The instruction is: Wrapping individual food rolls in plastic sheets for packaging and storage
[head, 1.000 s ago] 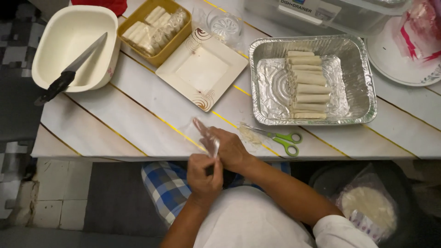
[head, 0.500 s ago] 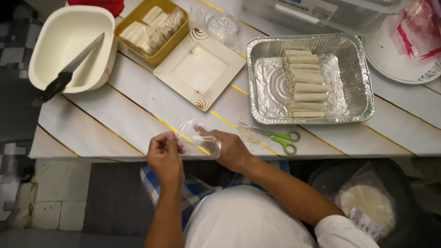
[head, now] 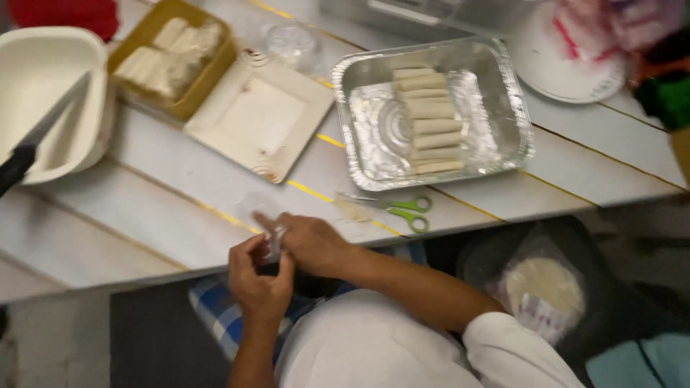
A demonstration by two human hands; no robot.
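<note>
My left hand (head: pixel 260 276) and my right hand (head: pixel 310 242) meet at the near edge of the white plank table (head: pixel 144 215). Both pinch a small clear plastic wrapper (head: pixel 267 228) held between them. The picture is blurred, so what the wrapper holds cannot be told. Green-handled scissors (head: pixel 404 210) lie on the table just right of my right hand. Behind them stands a foil tray (head: pixel 510 108) with a column of several pale rolls (head: pixel 430 121).
A square white plate (head: pixel 255 118) sits mid-table, with a yellow tray of pale pieces (head: pixel 172 57) behind it. A white tub (head: pixel 50 100) with a black-handled knife (head: pixel 36 140) stands far left. A round white plate (head: pixel 564 72) is far right. A bag of flat round wrappers (head: pixel 539 287) lies below the table.
My left hand had pulled away to the left, stretching the plastic; now it is back against my right hand. The view has shifted and blurred.
</note>
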